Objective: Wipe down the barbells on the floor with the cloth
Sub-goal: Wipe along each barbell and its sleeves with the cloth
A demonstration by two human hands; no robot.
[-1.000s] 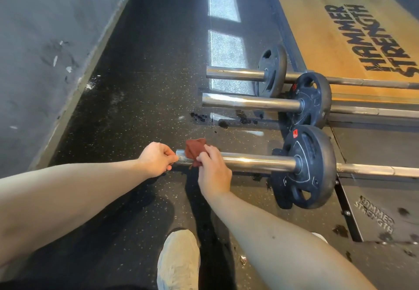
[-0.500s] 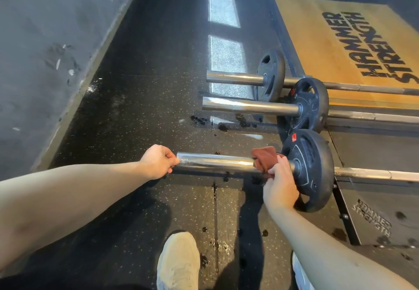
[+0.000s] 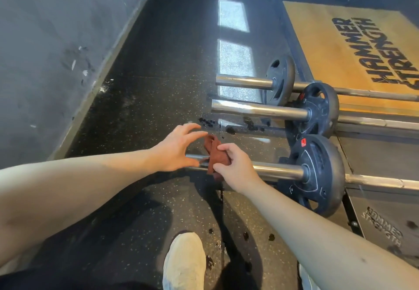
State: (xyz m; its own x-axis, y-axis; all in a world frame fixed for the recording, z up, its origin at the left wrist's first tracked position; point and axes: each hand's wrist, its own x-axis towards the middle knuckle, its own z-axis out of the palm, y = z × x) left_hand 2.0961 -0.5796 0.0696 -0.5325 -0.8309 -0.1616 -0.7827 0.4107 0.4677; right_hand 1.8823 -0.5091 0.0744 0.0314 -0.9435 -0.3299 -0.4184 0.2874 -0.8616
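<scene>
Shoe [image 3: 183, 260], bottom centre: toe only, cut by the frame edge. Right hand [image 3: 235, 167], centre: gripped the cloth [image 3: 212, 153], bunched over the near bar [image 3: 276, 171]; fingertips hidden in the folds. Left hand [image 3: 176, 151], just left: fingers spread, holding nothing; it covered the bar's end, contact unclear. Second bar [image 3: 260, 109] and third bar [image 3: 244, 82], upper right: both ran off the right edge across a platform [image 3: 328, 40].

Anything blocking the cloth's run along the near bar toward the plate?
Nothing visible. The right hand holds the cloth on the near bar; its sleeve is bare up to the plate.
</scene>
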